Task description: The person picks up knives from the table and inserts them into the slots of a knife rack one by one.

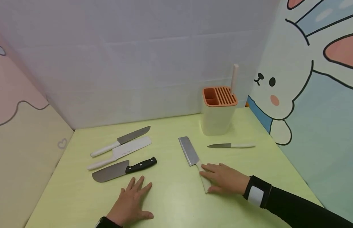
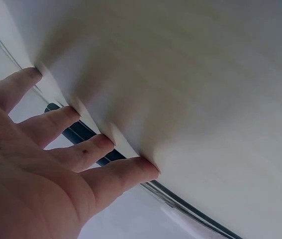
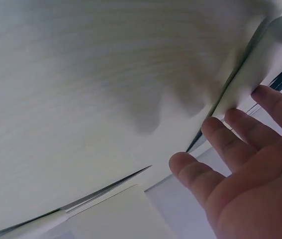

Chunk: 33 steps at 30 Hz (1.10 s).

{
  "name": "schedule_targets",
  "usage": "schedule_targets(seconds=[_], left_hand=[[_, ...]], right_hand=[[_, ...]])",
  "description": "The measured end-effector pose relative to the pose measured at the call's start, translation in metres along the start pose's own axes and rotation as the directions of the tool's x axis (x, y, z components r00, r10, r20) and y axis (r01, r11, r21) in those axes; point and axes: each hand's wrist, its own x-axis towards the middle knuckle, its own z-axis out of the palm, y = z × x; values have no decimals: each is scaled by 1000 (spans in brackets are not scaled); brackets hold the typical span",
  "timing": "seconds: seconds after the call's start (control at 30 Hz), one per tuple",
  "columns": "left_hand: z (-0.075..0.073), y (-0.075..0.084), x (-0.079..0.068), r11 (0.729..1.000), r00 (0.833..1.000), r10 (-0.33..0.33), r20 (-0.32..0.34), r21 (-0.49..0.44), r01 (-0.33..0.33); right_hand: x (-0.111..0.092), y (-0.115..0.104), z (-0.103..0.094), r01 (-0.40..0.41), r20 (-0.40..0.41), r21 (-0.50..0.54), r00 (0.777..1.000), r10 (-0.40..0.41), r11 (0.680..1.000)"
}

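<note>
Touches the pale handle (image 1: 205, 182) of the cleaver (image 1: 192, 156) at mid-table with the right hand (image 1: 223, 179), fingers loosely extended, presumably to stay off the blade pointing away. Holds the left hand (image 1: 129, 201) wide-fingered near the black-handled knife (image 1: 125, 169). Leaves bare table (image 1: 170, 202) to the cleaver's left, with less room rightward before the small knife (image 1: 230, 145) and slotted holder (image 1: 217, 118).
</note>
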Motion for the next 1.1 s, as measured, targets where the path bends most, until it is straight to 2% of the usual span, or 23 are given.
schedule_targets(seconds=[0.13, 0.4, 0.63, 0.9, 1.1], left_hand=[[0, -1, 0, 1000, 1000, -1, -15, -9, 1], [4, -4, -1, 1000, 1000, -12, -20, -12, 11], [5, -4, -1, 1000, 1000, -4, -7, -14, 4], [5, -4, 1, 1000, 1000, -5, 23, -17, 5], [4, -4, 0, 1000, 1000, 3, 16, -16, -2]], right_hand=[[3, 4, -4, 39, -14, -33, 999, -40, 999], [23, 21, -8, 97, -133, -84, 985, -107, 992], [33, 26, 1, 142, -113, -116, 981, -155, 983], [37, 27, 6, 198, -148, -151, 964, -221, 968], [38, 27, 10, 207, -186, -161, 954, -235, 965]])
